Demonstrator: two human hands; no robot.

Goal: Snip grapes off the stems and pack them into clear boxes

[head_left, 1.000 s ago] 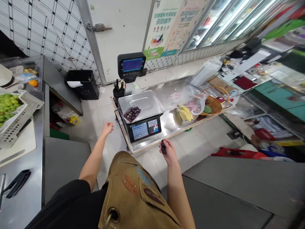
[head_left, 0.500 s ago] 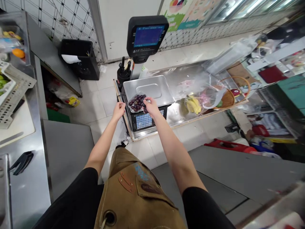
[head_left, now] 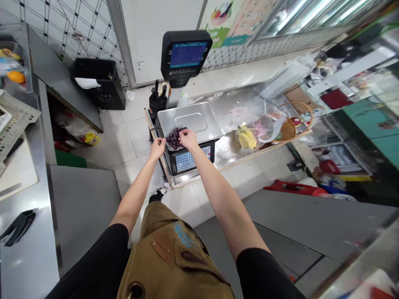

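Note:
Dark purple grapes [head_left: 173, 139] lie in a clear plastic bag [head_left: 168, 146] at the near left corner of a scale's metal pan [head_left: 213, 124]. My left hand [head_left: 158, 146] is closed in a pinch at the bag's left edge. My right hand [head_left: 188, 139] is closed in a pinch at its right side, touching the bag beside the grapes. The thin plastic between the fingertips is hard to make out. Below the pan is the scale's keypad [head_left: 190, 159], and its lit display [head_left: 188, 54] stands on a post behind.
Bagged bananas [head_left: 247, 138] and a wicker basket [head_left: 288, 129] lie on the steel counter [head_left: 229, 153] to the right. A black holder with knives [head_left: 156, 104] stands behind the scale. A black bin [head_left: 101, 85] is on the floor; a left worktop [head_left: 34, 245] holds a cutting board [head_left: 20, 170].
My left hand has come in to the bag's left edge, and my right hand has shifted slightly left over the grapes. The whole view has also shifted a little.

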